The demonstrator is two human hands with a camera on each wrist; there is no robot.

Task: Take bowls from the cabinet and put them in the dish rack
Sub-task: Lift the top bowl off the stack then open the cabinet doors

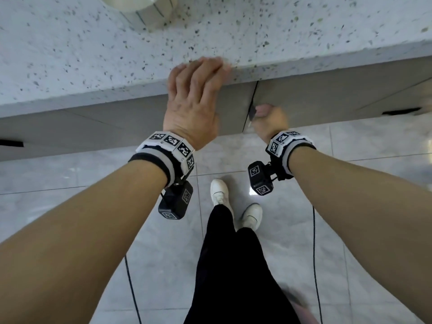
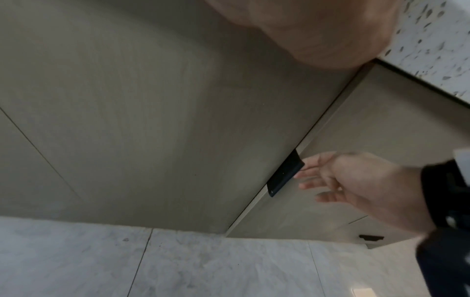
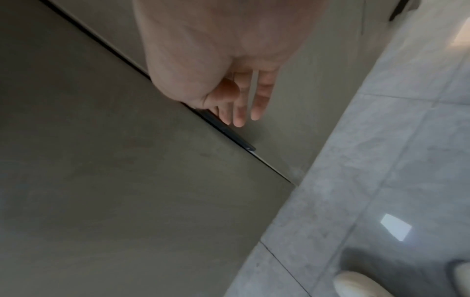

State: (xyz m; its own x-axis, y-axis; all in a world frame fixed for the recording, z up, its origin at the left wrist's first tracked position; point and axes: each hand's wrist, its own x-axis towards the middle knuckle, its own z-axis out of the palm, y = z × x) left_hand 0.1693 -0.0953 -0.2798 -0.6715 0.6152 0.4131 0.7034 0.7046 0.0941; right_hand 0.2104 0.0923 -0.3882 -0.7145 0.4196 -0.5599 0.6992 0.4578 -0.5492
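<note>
Your left hand (image 1: 194,99) lies with its fingers straight and close together over the front edge of the speckled countertop (image 1: 70,54), palm down against the stone, gripping nothing. Below that edge run the grey cabinet doors (image 2: 152,120), and your right hand (image 1: 271,120) is down in front of them, at the black handle (image 2: 284,174) set in the seam between two doors. From the left wrist view your right fingers (image 2: 312,172) reach out loosely straight and slightly spread, their tips just at the handle; from the right wrist view they hang extended beside the dark strip (image 3: 229,130). The head view is blurred there, so you cannot be sure whether the fingertips are hooked behind the handle or only touching it. The door to the right of the seam appears to stand slightly proud of the one to its left.

No bowls show in any view; the cabinet interior is hidden behind the doors. On the countertop, well back from your left hand, the lower part of a pale round container (image 1: 140,10) is cut off by the top of the head view. Beneath the cabinet, your white shoes (image 1: 219,190) stand on the marbled floor tiles (image 1: 70,206).
</note>
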